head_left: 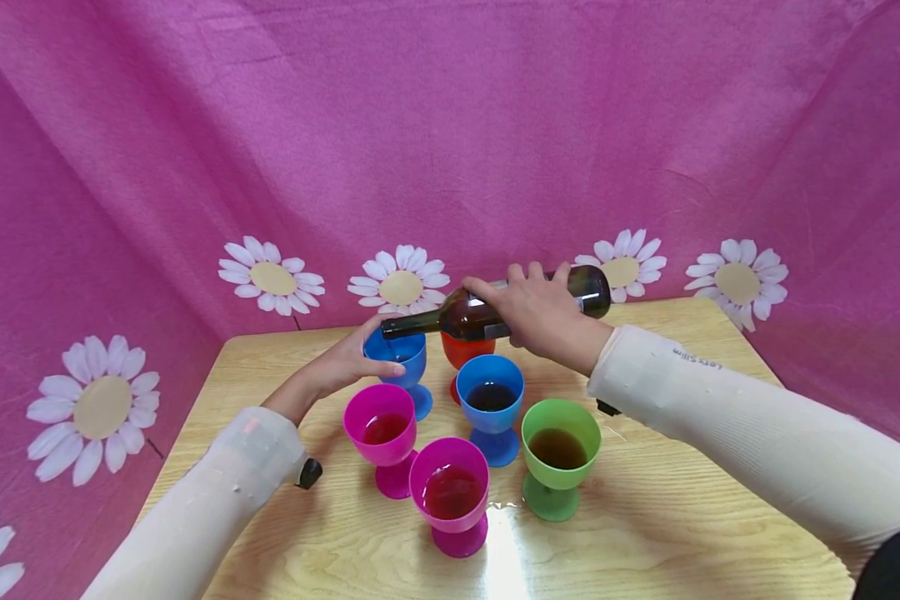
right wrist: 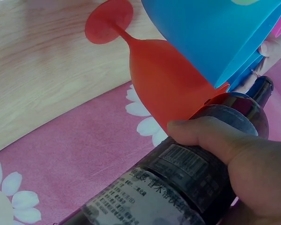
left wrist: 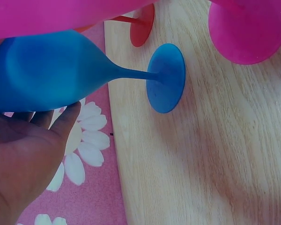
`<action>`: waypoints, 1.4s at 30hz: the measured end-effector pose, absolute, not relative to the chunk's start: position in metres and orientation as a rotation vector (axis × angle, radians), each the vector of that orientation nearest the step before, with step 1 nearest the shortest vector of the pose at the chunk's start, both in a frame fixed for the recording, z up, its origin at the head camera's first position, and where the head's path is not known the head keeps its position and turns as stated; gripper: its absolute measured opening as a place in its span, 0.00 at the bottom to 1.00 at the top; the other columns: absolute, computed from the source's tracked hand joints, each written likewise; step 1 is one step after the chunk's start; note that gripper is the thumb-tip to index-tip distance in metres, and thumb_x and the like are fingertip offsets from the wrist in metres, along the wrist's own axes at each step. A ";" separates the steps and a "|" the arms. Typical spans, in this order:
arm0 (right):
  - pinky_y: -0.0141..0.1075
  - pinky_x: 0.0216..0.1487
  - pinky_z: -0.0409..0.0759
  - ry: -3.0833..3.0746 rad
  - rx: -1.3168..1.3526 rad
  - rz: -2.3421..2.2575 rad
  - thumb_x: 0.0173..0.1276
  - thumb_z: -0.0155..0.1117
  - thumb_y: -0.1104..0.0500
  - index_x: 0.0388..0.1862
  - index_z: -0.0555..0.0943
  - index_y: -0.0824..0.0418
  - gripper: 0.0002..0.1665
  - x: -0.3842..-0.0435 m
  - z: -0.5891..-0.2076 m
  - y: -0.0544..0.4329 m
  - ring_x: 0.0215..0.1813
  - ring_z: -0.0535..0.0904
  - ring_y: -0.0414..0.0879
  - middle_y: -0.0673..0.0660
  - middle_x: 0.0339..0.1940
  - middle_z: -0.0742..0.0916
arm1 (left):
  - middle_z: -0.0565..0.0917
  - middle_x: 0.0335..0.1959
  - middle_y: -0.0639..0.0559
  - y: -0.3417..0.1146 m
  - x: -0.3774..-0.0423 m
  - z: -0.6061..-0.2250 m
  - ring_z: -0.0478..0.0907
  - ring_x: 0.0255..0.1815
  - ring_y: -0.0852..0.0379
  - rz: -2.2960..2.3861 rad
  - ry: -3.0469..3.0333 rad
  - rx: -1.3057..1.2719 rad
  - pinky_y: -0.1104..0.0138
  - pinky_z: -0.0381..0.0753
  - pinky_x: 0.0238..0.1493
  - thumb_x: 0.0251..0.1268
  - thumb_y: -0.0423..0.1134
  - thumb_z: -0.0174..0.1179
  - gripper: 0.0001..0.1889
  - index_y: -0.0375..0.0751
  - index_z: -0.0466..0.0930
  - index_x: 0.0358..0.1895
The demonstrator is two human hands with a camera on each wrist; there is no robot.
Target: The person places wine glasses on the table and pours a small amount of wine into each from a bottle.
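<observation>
My right hand (head_left: pixel 540 312) grips a dark glass wine bottle (head_left: pixel 468 317) round its body, tipped nearly level with its neck to the left. The bottle's mouth is over the rim of the back-left blue goblet (head_left: pixel 412 368), where a little dark liquid shows inside. My left hand (head_left: pixel 345 358) holds this goblet by its bowl, thumb on the near side and fingers behind. The goblet's foot (left wrist: pixel 166 78) is at the tabletop in the left wrist view. In the right wrist view, a printed label (right wrist: pixel 145 197) covers part of the bottle.
A red goblet (head_left: pixel 459 354) stands behind the bottle, partly hidden. Nearer stand another blue goblet (head_left: pixel 492 425), a green goblet (head_left: pixel 552 475) and two pink goblets (head_left: pixel 385 456), (head_left: pixel 457 531), all holding liquid. A flowered pink cloth (head_left: pixel 450 167) hangs behind the wooden table (head_left: pixel 645 517).
</observation>
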State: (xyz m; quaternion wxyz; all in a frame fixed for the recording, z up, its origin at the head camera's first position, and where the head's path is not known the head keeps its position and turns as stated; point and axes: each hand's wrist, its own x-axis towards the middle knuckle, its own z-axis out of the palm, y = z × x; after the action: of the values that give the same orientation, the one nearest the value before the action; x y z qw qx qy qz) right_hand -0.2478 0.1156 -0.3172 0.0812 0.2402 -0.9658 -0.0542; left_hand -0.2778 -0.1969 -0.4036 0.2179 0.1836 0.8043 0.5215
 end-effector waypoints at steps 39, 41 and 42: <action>0.78 0.60 0.66 -2.895 0.711 -0.182 0.50 0.87 0.54 0.79 0.63 0.36 0.60 -0.247 -0.318 0.111 0.58 0.76 0.67 0.68 0.52 0.82 | 0.64 0.76 0.39 -0.198 -0.279 -0.406 0.62 0.76 0.37 1.460 2.215 0.564 0.40 0.70 0.71 0.65 0.39 0.70 0.44 0.58 0.55 0.80; 0.78 0.60 0.66 -2.898 0.712 -0.182 0.51 0.87 0.54 0.79 0.62 0.36 0.60 -0.247 -0.318 0.111 0.58 0.76 0.67 0.68 0.53 0.81 | 0.64 0.76 0.39 -0.198 -0.279 -0.405 0.61 0.76 0.37 1.453 2.220 0.564 0.40 0.70 0.70 0.65 0.39 0.71 0.45 0.58 0.54 0.81; 0.79 0.60 0.66 -2.899 0.712 -0.183 0.51 0.87 0.53 0.79 0.62 0.36 0.60 -0.247 -0.318 0.111 0.58 0.76 0.67 0.68 0.53 0.81 | 0.63 0.76 0.39 -0.198 -0.279 -0.405 0.61 0.76 0.36 1.451 2.221 0.566 0.39 0.70 0.70 0.65 0.39 0.71 0.45 0.58 0.54 0.81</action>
State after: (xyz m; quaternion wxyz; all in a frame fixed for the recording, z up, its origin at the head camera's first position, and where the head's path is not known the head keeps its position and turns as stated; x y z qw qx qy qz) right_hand -0.2469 0.1114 -0.3179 0.0754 0.2375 -0.9665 -0.0610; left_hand -0.2787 -0.1980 -0.4047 0.2128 0.2038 0.8001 0.5225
